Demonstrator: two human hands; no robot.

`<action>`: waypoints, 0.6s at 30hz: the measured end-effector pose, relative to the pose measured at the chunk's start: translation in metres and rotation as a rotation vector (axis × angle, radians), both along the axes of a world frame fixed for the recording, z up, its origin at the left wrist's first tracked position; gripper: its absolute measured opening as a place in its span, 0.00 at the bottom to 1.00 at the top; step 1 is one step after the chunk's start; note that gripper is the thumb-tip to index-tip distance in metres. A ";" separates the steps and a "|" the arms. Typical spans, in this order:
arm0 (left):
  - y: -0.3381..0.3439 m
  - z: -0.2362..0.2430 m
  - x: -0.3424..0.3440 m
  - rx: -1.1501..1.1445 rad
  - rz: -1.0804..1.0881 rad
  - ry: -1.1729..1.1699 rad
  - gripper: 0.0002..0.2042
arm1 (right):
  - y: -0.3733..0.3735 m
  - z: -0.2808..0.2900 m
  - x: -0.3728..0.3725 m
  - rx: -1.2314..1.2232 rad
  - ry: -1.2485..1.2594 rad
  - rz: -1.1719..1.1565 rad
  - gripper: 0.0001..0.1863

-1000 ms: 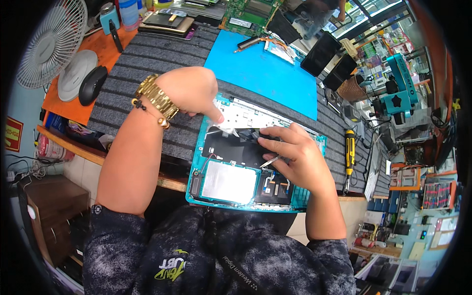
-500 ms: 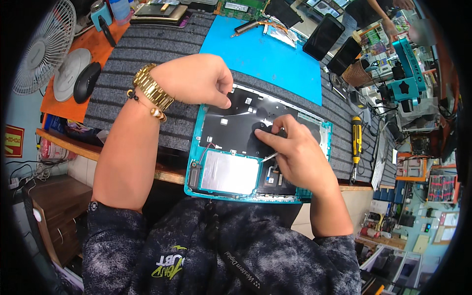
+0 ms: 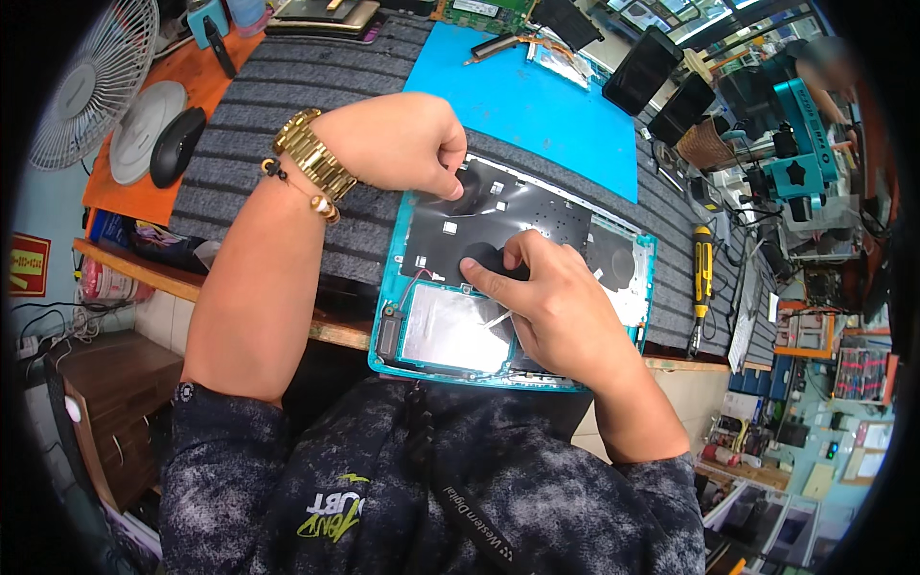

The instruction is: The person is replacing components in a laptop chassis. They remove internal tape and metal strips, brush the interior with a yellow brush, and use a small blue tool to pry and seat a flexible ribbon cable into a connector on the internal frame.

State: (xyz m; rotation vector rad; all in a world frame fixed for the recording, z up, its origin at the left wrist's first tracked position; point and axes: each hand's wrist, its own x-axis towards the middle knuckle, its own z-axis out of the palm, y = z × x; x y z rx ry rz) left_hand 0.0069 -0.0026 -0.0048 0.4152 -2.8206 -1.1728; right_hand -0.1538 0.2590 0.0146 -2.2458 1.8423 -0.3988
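Note:
A teal laptop case part (image 3: 383, 335) lies open at the bench's near edge, its inner side up. A thin black sheet (image 3: 436, 251) covers much of its far half, and a silver rectangular plate (image 3: 446, 326) sits in the near half. My left hand (image 3: 407, 144) is closed in a pinch at the far left corner of the sheet; what lies between its fingertips is hidden. With curled fingers, my right hand (image 3: 551, 302) presses a fingertip on the sheet above the plate. A thin silver pointed tool (image 3: 495, 322) sticks out from under its palm.
A blue mat (image 3: 527, 115) lies beyond the laptop part on the ribbed grey bench cover (image 3: 278, 115). To the right are a yellow-black screwdriver (image 3: 703, 278) and a teal stand (image 3: 805, 144). A black mouse (image 3: 178, 147) and a white fan (image 3: 91, 91) stand at the left.
My right hand has slid leftward over the black sheet. My left hand stays at the far left corner. The whole view has shifted slightly.

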 end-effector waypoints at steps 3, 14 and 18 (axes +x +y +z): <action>0.000 0.000 0.000 -0.010 -0.002 -0.015 0.15 | -0.001 0.000 0.005 0.013 -0.005 0.014 0.30; 0.001 0.002 0.000 -0.005 0.009 -0.027 0.15 | 0.011 0.012 -0.013 0.047 0.026 -0.048 0.31; 0.001 0.001 -0.001 -0.013 0.008 -0.014 0.15 | 0.024 0.014 -0.025 0.059 0.040 -0.073 0.33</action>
